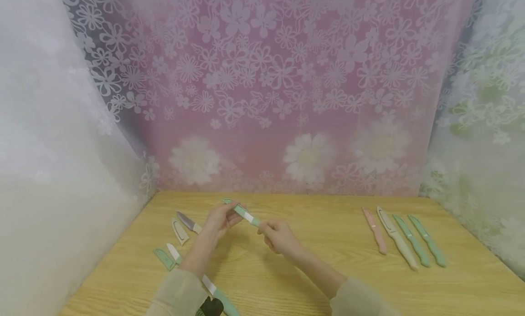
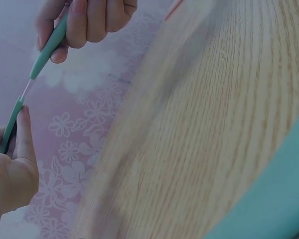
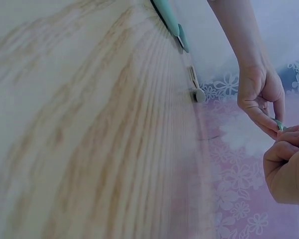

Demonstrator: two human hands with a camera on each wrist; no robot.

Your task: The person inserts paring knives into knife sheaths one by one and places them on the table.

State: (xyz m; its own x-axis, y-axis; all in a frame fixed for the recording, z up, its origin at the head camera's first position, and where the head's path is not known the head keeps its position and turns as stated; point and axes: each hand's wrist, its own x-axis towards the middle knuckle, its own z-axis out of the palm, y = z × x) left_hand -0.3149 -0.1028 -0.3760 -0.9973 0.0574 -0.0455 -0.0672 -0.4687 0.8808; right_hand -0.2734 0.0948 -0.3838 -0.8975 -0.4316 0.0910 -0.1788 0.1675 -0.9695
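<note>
Over the middle of the table, my left hand (image 1: 220, 219) pinches a green blade sheath (image 1: 239, 210) between thumb and fingers. My right hand (image 1: 280, 237) is curled round the green handle (image 2: 49, 50) of a knife, most of which it covers in the head view. A short stretch of white blade (image 1: 248, 217) shows between sheath and handle, the rest lying inside the sheath. Both hands hold the knife above the tabletop, tilted with its tip toward the far left. In the right wrist view, the two hands nearly meet and hide most of the knife.
Left on the wooden table (image 1: 311, 279) lie a grey-bladed knife (image 1: 186, 221), a cream sheath (image 1: 179, 232), a green sheath (image 1: 164, 259) and white-bladed knives (image 1: 173, 252). A black object (image 1: 212, 307) sits at the near edge. Sheathed pink (image 1: 375, 231), cream (image 1: 401, 247) and green knives (image 1: 428, 241) lie right.
</note>
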